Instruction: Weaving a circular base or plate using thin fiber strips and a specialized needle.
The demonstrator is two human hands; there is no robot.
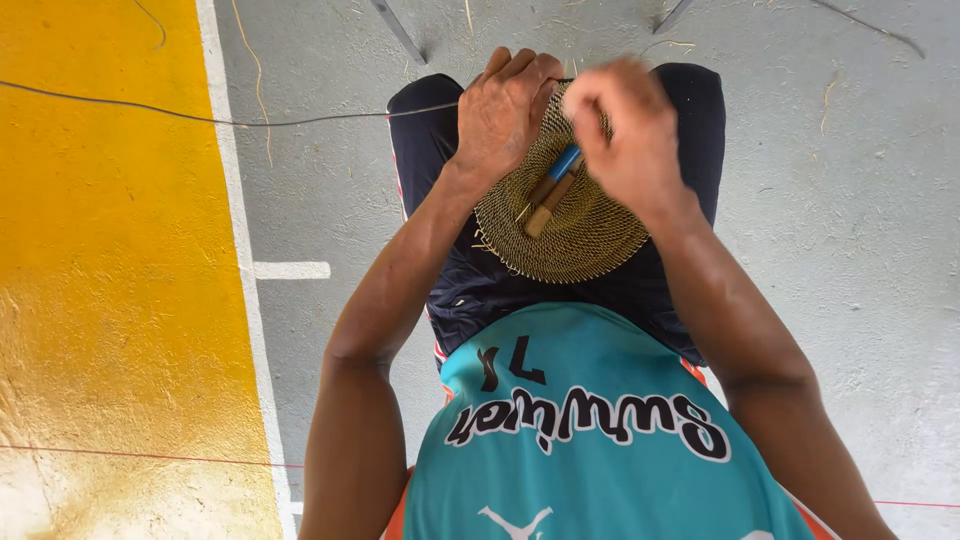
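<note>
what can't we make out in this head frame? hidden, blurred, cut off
Head view only:
- Right hand: motion-blurred; its fingertips and exact grip cannot be read.
- Blue-tipped wooden tool: upper end hidden behind the right hand.
- Woven disc: far rim covered by the left hand and the right hand; the working edge is unseen.
- Metal legs: cut off by the top edge.
- Straw strands on the floor: too thin to trace.

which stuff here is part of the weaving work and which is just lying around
In use: woven disc on the lap; blue-tipped tool resting on it; left hand gripping the disc's edge; right hand at its rim.

Lying about: black cable; straw scraps; floor.
</note>
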